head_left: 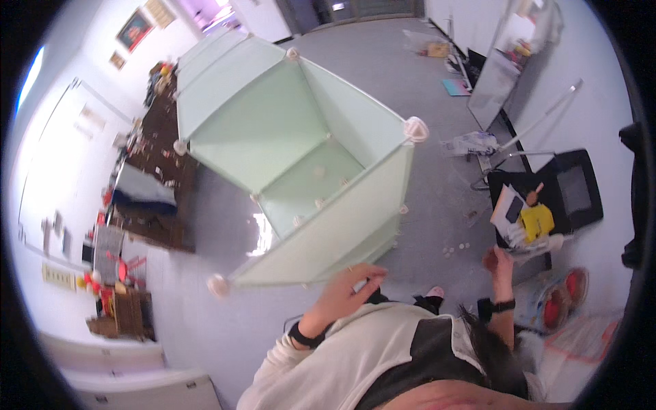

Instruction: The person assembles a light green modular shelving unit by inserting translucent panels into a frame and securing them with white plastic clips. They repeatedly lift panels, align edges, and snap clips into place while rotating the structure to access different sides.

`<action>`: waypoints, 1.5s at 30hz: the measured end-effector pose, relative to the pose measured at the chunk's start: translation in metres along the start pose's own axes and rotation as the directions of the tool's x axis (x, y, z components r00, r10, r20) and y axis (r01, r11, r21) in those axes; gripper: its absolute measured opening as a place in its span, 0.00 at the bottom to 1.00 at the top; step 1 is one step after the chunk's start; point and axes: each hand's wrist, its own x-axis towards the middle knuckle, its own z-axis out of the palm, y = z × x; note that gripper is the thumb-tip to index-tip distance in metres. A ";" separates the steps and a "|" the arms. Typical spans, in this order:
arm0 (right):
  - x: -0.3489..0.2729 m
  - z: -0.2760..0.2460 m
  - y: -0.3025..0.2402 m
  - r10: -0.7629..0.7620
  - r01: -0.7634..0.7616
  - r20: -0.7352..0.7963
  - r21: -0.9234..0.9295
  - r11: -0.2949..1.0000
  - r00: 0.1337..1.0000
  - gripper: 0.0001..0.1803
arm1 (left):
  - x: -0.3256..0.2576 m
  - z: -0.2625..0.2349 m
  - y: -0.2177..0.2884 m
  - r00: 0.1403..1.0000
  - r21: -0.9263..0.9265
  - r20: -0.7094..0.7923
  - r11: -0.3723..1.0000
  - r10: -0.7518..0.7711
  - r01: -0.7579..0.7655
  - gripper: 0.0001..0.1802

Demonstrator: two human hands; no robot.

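Observation:
A modular storage cabinet of pale green panels (321, 239) stands in front of me, its open compartment facing me. Round white corner connectors (415, 129) join the panel edges, and a few more small white connectors (298, 221) show inside. My left hand (345, 292) is just in front of the near panel, fingers loosely stretched and thumb apart, with nothing seen in it. Over at the right, my right hand (499, 262) is raised beside the loaded chair; its fingers are small and blurred. Whether it touches the white items on the seat cannot be made out.
A black chair (579, 184) at the right bears a yellow packet (537, 223) and papers. Small white pieces (448, 251) lie on the grey floor. A cluttered brown table (167, 130) stands at the left; a mirror (497, 82) leans on the right wall.

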 end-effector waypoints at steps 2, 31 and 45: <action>0.063 0.006 -0.044 -0.095 0.105 0.134 -0.072 0.992 0.986 0.15 | 0.025 0.027 0.027 0.976 0.025 -0.203 0.996 0.083 -0.080 0.09; 0.400 0.825 -0.284 -0.165 0.458 0.980 0.098 0.884 0.109 0.14 | 0.248 0.040 0.167 -0.105 -0.079 -0.994 0.621 0.006 0.780 0.28; 0.465 1.170 -0.307 -0.278 0.247 0.960 0.264 0.933 0.026 0.12 | 0.530 -0.118 0.032 -0.554 -0.346 -0.695 0.462 0.458 0.816 0.24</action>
